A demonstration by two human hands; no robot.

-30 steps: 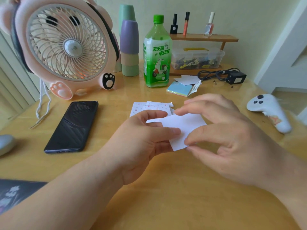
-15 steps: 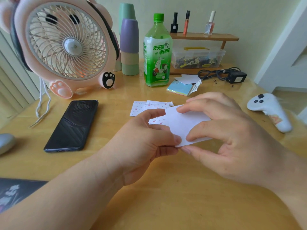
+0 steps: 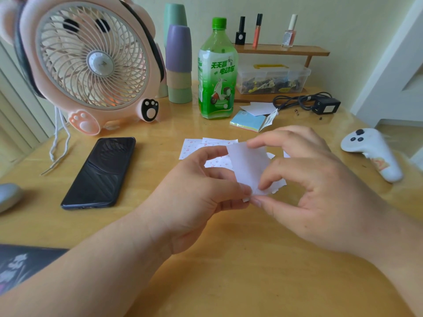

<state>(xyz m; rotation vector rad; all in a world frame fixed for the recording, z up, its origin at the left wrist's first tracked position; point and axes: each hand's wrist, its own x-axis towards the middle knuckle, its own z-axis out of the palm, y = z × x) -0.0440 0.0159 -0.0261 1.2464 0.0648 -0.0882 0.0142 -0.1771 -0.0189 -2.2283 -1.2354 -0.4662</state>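
Left hand [image 3: 194, 202] and right hand [image 3: 320, 191], thumb tips together, fingers curled.

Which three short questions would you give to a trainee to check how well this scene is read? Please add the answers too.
1. True or false: the left hand and the right hand both pinch the white paper.
2. What lies flat on the table, to the left of the hands? A) scissors B) a black phone C) a spoon
3. What colour is the cap of the drink bottle?

Key: 1 true; 2 B; 3 green.
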